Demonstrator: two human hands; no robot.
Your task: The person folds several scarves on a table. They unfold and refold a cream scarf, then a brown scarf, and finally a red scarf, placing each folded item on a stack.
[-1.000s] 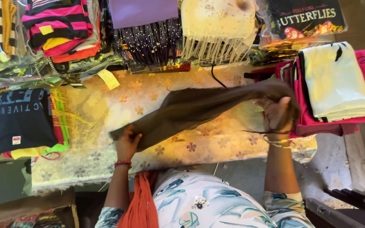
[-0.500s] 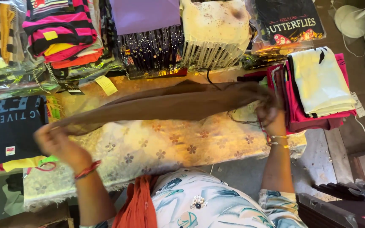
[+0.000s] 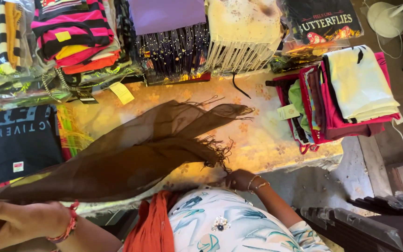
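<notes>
A sheer brown scarf [image 3: 131,154] with fringed ends stretches across the yellow floral cloth on the table [image 3: 267,140]. My left hand [image 3: 22,224], at the lower left with a red thread bracelet on its wrist, grips one end of the scarf and holds it raised toward me. The fringed far end lies loose on the cloth near the middle. My right hand [image 3: 239,179], with thin bangles on the wrist, rests at the table's near edge just below the fringe; its fingers are curled and I cannot tell whether they pinch any fabric.
Packed garments line the back: striped tops [image 3: 71,32], a purple beaded piece [image 3: 171,42], a cream fringed piece [image 3: 243,32]. A folded pile in pink, maroon and cream [image 3: 350,93] lies at right, a dark printed shirt [image 3: 22,140] at left, dark chairs [image 3: 369,224] at lower right.
My left hand pulled its end of the scarf further left and toward me. My right hand let go of the other end and dropped to the near edge; the fringed end now lies on the cloth.
</notes>
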